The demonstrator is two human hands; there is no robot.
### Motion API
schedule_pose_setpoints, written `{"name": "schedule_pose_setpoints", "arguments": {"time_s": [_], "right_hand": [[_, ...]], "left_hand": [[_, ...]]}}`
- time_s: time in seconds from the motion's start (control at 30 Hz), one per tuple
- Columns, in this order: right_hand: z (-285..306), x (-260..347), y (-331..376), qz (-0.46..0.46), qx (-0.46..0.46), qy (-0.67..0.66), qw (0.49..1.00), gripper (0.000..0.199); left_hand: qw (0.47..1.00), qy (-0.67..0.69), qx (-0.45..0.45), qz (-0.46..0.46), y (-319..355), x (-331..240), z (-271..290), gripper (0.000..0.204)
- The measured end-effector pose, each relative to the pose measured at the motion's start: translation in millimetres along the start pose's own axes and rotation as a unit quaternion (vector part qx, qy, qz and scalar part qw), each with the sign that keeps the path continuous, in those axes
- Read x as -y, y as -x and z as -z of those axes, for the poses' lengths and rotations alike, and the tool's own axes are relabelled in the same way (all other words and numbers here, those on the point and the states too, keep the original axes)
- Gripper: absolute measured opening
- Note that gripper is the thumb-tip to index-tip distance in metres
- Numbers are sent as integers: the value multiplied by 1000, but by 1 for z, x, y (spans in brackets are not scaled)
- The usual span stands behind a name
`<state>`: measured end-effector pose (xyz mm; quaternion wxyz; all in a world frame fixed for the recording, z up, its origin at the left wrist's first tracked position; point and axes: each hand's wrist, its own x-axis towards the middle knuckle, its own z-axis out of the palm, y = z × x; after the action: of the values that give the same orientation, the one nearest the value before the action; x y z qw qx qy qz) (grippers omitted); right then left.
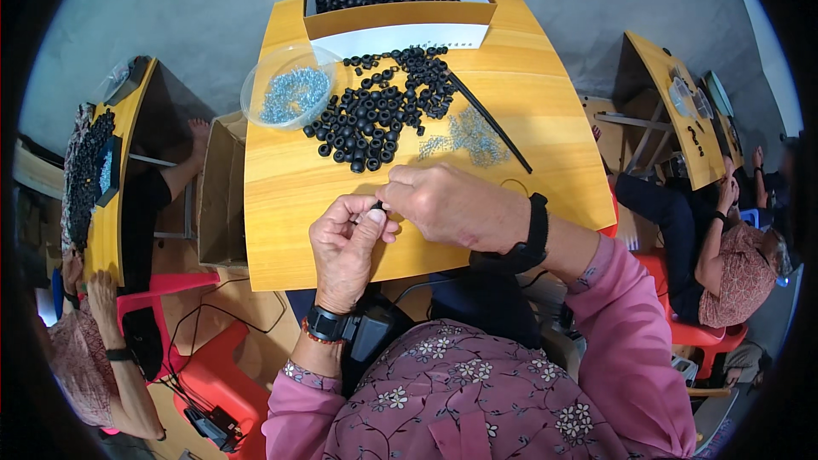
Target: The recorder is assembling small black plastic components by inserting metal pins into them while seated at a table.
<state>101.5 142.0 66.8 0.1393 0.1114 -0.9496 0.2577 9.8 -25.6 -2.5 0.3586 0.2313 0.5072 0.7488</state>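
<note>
a small black piece is pinched between thumb and fingers of the left hand, above the near part of the surface. the same piece is met by the fingertips of the right hand, which are bunched together; whether anything else is gripped inside them cannot be told. a dark watch is worn on the left wrist, and a black band on the right.

just beyond the hands, a loose heap of round black beads is spread, with openings seen in many of them. to its right, a scatter of tiny silvery pieces is laid, and a slim black rod is set slantwise beside them. to the left of the heap, a clear round tub is partly filled with pale bluish pieces. at the far edge, an open box is heaped with more black beads.

farther out, a cardboard carton is placed beside the surface on the left. other worktables are occupied by a person at left and another person at right.
</note>
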Motion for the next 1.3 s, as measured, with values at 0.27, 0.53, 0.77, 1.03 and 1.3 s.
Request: {"name": "schedule_pose_setpoints", "arguments": {"time_s": [0.27,0.53,0.77,1.03,1.3], "right_hand": [[-8,-10,3,9,-17,-9,1000,21],[-11,-12,3,31,-20,-21,999,25],[-10,0,3,4,0,-46,999,30],[-17,16,8,-28,15,6,999,37],[-28,21,4,-43,-43,45,997,45]], "left_hand": [[999,42,-3,1,1,3,-3,16],[997,72,-5,10,0,6,-2,15],[997,71,1,3,1,5,0,11],[996,92,8,9,3,0,-5,7],[991,133,-13,-11,-1,0,-6,7]]}}
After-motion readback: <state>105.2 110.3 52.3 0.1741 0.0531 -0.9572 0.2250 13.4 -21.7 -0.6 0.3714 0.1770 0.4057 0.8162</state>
